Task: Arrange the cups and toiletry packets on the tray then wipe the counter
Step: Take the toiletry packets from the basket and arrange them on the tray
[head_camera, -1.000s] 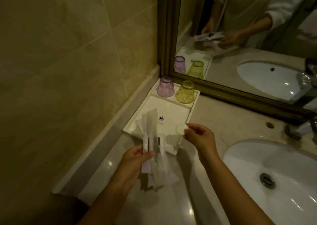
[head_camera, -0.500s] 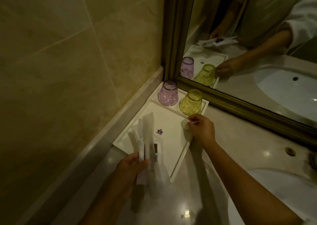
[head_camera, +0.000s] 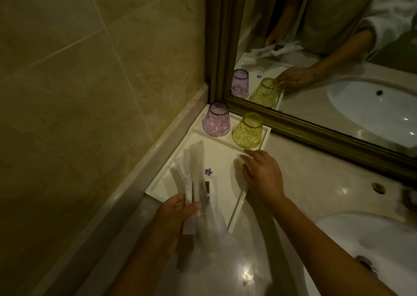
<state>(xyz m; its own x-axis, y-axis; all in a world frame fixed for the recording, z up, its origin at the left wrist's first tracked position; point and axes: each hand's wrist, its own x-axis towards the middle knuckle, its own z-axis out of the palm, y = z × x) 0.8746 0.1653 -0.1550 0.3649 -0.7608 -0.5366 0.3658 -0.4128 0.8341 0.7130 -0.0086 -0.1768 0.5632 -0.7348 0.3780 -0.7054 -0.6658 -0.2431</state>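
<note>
Two upturned cups (head_camera: pixel 232 124) on tray (head_camera: pixel 225 158), left fingers (head_camera: pixel 191 205) gripping several packets (head_camera: pixel 198 183), right fingers (head_camera: pixel 248 160) spread empty

My left hand (head_camera: pixel 174 214) gripped a fanned bunch of white toiletry packets (head_camera: pixel 198 183) above the near end of the white tray (head_camera: pixel 222 153), which sat in the tabletop's (head_camera: pixel 316 178) far left corner. My right hand (head_camera: pixel 262 175) lay palm down over the tray's right rim. A purple cup (head_camera: pixel 217 119) and a yellow cup (head_camera: pixel 248 131) stood upside down, side by side, at its far end.

Bare forearms, white rolled sleeve (head_camera: pixel 383 13)
</note>
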